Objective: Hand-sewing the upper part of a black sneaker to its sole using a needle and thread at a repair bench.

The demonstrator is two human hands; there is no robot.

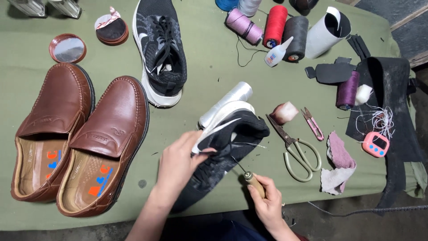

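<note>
Both hands work low in the middle of the view, at the near edge of a table covered with olive-green cloth [214, 80]. Left hand [178, 163] is closed around the side of a black knit sneaker with a white sole [227, 138], fingers wrapped over the collar, holding it tilted off the cloth with the sole turned away from the person. Right hand [265, 201] is closed on the pale wooden handle of a stitching awl [249, 177] — its thin metal needle points up and left and meets the dark upper of the held shoe. A fine pale thread crosses the upper just above the needle.

Just behind the held shoe lies a spool of clear shiny thread [227, 101], touching or nearly touching the white sole. To the right sit a pair of scissors with pale green handles [296, 151], a small pink thread snip [313, 123], a pink rag [338, 163] and a pink digital timer [375, 144].

Farther back stands the matching black sneaker [160, 49], laces up, well apart from the held 1. At the left rest 2 brown leather loafers [80, 134], side by side and touching. Along the far edge lie thread cones — lilac, red and dark grey [272, 27] — with a small white glue bottle [276, 52] beside them.
</note>
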